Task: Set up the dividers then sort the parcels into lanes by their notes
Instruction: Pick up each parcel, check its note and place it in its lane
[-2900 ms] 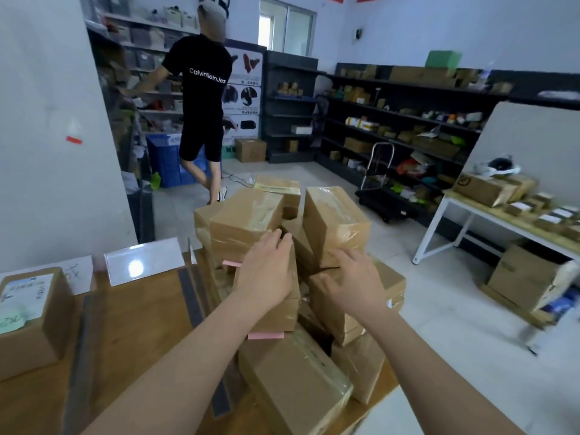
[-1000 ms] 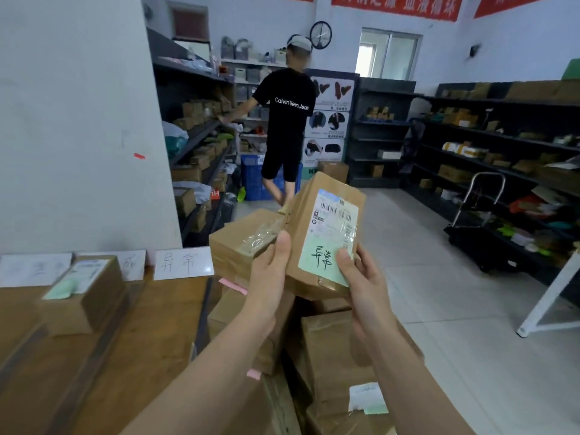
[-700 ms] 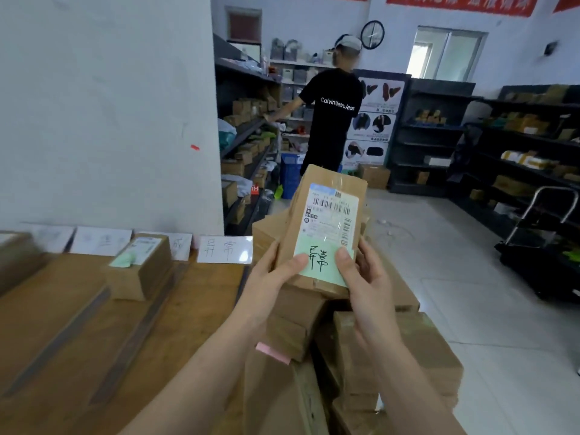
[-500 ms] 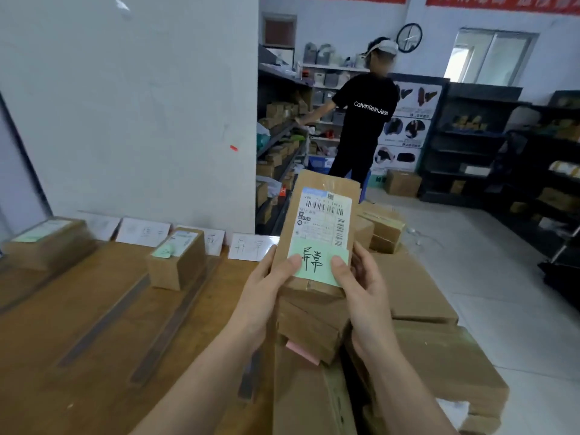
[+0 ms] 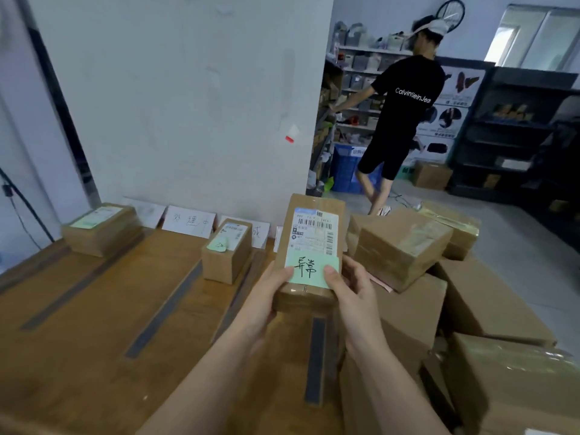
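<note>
Hands, left (image 5: 263, 301) and right (image 5: 354, 296), grip a parcel (image 5: 309, 246) above the table (image 5: 94, 324).

Wooden table (image 5: 94, 340) bears dividers (image 5: 163, 312), two parcels (image 5: 226, 251).

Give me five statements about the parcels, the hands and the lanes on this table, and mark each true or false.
1. Both the left hand and the right hand hold the parcel. True.
2. The held parcel carries a pink note. False: its note is green, with handwriting on it.
3. Dark divider strips lie on the table. True.
4. No parcel stands in any lane yet. False: a small parcel and a far left parcel already sit there.
5. The unsorted pile is left of the hands. False: it is to the right.
</note>
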